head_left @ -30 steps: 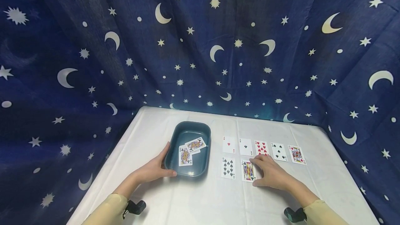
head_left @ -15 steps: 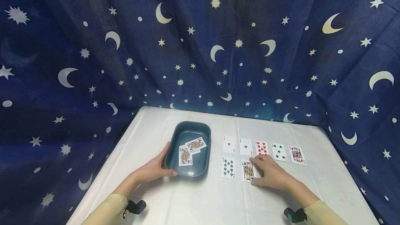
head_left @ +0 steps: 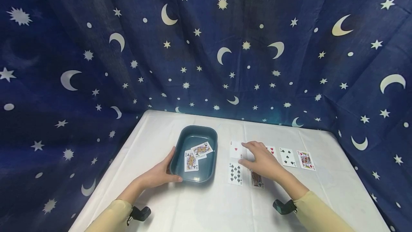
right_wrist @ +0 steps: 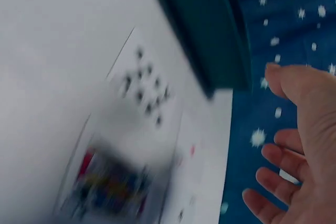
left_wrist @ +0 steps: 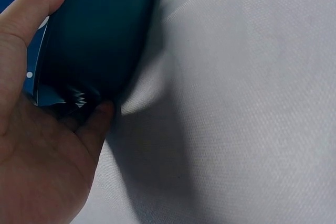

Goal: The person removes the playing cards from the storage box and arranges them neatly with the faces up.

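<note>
Left hand (head_left: 159,172): clamped on the near left corner of the blue-green tray (head_left: 196,138), left of centre on the white cloth (head_left: 206,207), lower frame. Wrist view cuts this hand off at the left edge; tray interior not visible there.

Tray holds two court cards (head_left: 191,160), overlapping; a third card beneath is nearly all covered.

Right hand (head_left: 262,160): thumb and fingers apart, nothing between them, over the cards right of the tray. It hides parts of a heart card (head_left: 271,150) and a court card (head_left: 256,180); whatever lies under the palm cannot be seen. Right wrist view blurred, pips smeared.

Markings: single red heart on the ace (head_left: 236,149); black spades on the card below it (head_left: 235,173). Most corner indices too small to read.
</note>
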{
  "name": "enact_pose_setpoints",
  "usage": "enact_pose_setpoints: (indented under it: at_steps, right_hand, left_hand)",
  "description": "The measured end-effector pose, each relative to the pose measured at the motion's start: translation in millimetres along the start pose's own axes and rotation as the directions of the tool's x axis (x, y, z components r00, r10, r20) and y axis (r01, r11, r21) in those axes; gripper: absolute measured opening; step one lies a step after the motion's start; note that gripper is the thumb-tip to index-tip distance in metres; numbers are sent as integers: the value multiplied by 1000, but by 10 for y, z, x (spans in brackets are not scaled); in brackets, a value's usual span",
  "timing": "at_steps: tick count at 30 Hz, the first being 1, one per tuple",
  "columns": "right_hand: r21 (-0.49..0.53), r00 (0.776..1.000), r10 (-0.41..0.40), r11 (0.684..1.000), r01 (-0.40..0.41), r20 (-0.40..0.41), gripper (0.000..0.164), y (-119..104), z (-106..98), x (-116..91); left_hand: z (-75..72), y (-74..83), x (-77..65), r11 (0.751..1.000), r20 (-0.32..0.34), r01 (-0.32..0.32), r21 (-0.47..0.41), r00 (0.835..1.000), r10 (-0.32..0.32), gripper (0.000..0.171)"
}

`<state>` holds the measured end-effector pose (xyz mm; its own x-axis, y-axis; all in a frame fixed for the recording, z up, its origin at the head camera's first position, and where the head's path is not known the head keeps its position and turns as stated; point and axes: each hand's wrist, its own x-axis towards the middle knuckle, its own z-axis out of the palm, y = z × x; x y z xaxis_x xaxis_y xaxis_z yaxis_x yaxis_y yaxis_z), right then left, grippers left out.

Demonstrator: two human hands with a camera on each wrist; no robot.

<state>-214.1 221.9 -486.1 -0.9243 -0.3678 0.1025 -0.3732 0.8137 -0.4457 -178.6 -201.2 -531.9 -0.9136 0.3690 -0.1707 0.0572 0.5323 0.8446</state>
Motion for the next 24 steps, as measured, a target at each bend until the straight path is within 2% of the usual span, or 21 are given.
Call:
enact_pose_setpoints:
  at_steps: [6, 11, 19, 24]
  right_hand:
    - [-34, 1000, -2, 999, 1, -25, 69, -417, 136, 355]
    - [-75, 999, -49, 996, 49, -4, 67, -700, 279, 600]
    - [-183, 984, -163, 968, 175, 77, 56, -1011, 576, 821]
    - [-250, 973, -196, 942, 222, 125, 54, -1125, 700, 926]
  left_hand:
    - [-3, -4, 5, 1000, 0, 13, 10, 1000, -13, 126]
    - [-2, -6, 9, 999, -2, 26, 22, 1000, -26, 127]
    - [-1, -23, 16, 999, -5, 35, 24, 999, -35, 129]
    - [-10, -16, 9, 999, -2, 40, 19, 999, -40, 129]
